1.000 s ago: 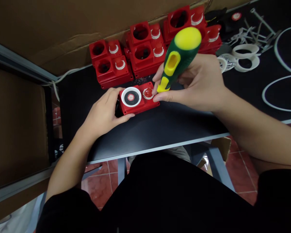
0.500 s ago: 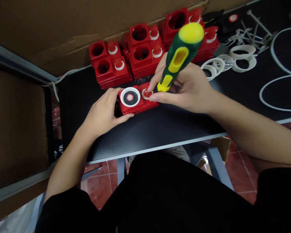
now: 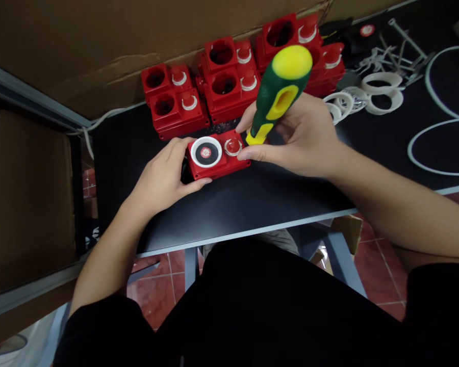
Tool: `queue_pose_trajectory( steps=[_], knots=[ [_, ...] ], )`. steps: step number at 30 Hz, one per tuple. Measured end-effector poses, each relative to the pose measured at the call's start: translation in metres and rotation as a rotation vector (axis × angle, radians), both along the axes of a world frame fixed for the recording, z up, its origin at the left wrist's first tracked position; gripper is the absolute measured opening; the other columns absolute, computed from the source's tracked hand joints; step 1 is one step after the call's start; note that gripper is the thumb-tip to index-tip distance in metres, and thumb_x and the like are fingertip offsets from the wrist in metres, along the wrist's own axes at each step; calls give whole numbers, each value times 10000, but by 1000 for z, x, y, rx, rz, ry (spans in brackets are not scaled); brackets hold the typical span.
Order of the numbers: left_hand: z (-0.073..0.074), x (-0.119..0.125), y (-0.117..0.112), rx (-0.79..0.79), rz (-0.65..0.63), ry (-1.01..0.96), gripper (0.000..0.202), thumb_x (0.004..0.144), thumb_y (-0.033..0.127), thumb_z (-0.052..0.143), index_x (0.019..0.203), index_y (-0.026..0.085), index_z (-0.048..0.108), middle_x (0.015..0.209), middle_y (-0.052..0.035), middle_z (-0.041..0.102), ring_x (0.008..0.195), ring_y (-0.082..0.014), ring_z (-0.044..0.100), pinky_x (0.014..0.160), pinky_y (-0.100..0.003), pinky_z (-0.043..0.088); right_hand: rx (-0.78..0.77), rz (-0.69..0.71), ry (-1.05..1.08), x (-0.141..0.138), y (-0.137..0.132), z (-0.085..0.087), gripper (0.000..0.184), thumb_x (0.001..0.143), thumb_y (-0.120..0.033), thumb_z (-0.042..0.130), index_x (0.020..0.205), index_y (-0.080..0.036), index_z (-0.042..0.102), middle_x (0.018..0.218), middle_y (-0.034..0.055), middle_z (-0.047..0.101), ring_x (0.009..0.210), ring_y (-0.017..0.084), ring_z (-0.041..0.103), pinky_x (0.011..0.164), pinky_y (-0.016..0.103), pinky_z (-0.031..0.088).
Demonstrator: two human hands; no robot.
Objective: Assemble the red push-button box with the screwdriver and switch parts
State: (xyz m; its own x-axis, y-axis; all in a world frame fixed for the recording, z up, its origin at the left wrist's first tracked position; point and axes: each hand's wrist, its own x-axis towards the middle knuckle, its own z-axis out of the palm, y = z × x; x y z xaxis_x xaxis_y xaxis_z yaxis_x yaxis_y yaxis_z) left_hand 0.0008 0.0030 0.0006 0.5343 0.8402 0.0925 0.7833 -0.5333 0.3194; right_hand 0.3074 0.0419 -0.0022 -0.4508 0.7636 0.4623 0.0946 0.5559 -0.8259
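Assembly looks partly done: the red housing (image 3: 217, 159) on the black table (image 3: 252, 199) already carries its white-ringed disc (image 3: 206, 152) and small button (image 3: 233, 147), while open housings (image 3: 199, 89) wait behind. Left hand (image 3: 162, 178) clasps its left end with curled fingers; right hand (image 3: 302, 135) grips the green-yellow screwdriver (image 3: 277, 97), thumb touching the housing's right end
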Motion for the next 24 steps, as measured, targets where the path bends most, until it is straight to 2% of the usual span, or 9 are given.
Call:
queue_pose_trajectory(
  steps=[4,7,15,18,24],
  knots=[
    [1,1,-1,-8,5,1,787,968,641,785,1542,165,530,1454,-165,692,1335,-380,708,1128,-511,607,-30,4,23,3,2,-2,433,817,-552,993,1078,-295,762,1075,54,764,949,265,719,870,450,691],
    [1,1,-1,-4,2,-7,777,976,626,783,1541,155,533,1457,-169,691,1339,-376,709,1135,-504,605,-54,20,51,3,3,-2,428,812,-550,999,1068,-307,755,1006,30,769,929,262,730,863,453,688],
    [1,1,-1,2,-3,-10,766,973,613,788,1533,156,537,1435,-160,697,1324,-369,714,1129,-490,605,-99,85,47,2,-3,4,338,892,-513,942,1114,-315,782,1126,27,811,973,241,765,879,407,684],
    [1,2,-1,-6,0,-6,772,966,609,796,1533,156,536,1436,-162,694,1324,-375,712,1124,-492,607,-68,79,20,2,-2,5,289,942,-517,892,1120,-313,790,1149,39,797,1006,243,748,912,405,676],
    [2,1,-1,0,4,6,786,955,613,805,1535,157,534,1458,-165,695,1334,-374,710,1134,-503,605,29,10,-21,3,3,3,350,865,-544,959,1117,-332,839,1173,57,697,1008,244,683,886,401,662]
  ],
)
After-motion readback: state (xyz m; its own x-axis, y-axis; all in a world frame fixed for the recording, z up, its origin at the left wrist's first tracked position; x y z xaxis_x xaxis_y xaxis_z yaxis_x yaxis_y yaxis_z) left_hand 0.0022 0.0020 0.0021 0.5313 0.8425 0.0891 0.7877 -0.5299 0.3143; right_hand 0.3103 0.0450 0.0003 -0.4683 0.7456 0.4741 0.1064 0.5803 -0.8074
